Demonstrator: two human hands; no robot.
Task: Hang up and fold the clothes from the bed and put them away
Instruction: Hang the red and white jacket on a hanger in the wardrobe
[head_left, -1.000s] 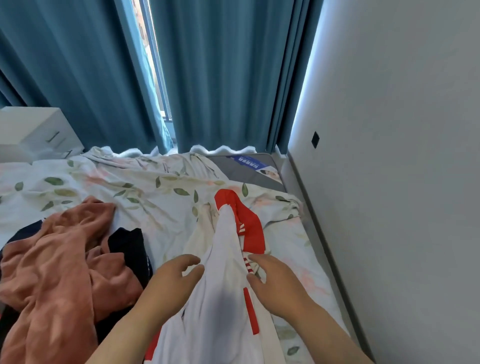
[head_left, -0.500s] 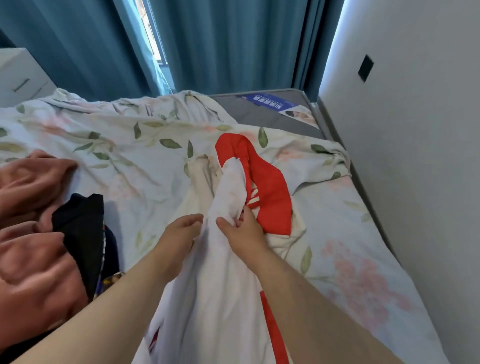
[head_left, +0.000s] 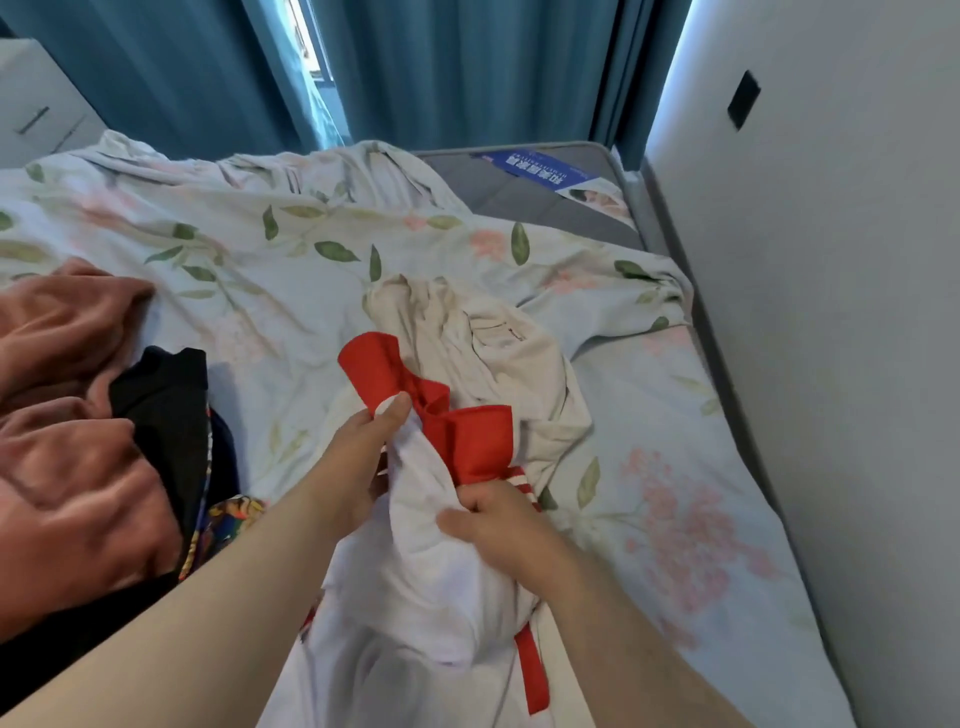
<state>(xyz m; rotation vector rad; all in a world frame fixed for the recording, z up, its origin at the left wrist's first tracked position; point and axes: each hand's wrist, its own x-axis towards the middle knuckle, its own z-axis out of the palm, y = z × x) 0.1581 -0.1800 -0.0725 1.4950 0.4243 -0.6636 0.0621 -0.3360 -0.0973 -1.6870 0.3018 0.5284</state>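
1. Now you are gathering the white-and-red shirt (head_left: 415, 561), bunched on the bed (head_left: 701, 415) between your forearms.
2. Your left grip (head_left: 358, 467) is pinching its red sleeve; your right grip (head_left: 498, 525) is clutching the white cloth.
3. Next, you are likely needing to shake it flat for folding.

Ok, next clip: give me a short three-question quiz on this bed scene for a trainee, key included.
1. True or false: the left hand and the right hand both grip the white and red garment.
2. What lies directly left of the black garment? A) pink fabric B) a pillow C) a hanger
3. What colour is the crumpled garment lying on the bed just beyond the hands?
Key: 1 true; 2 A; 3 cream.
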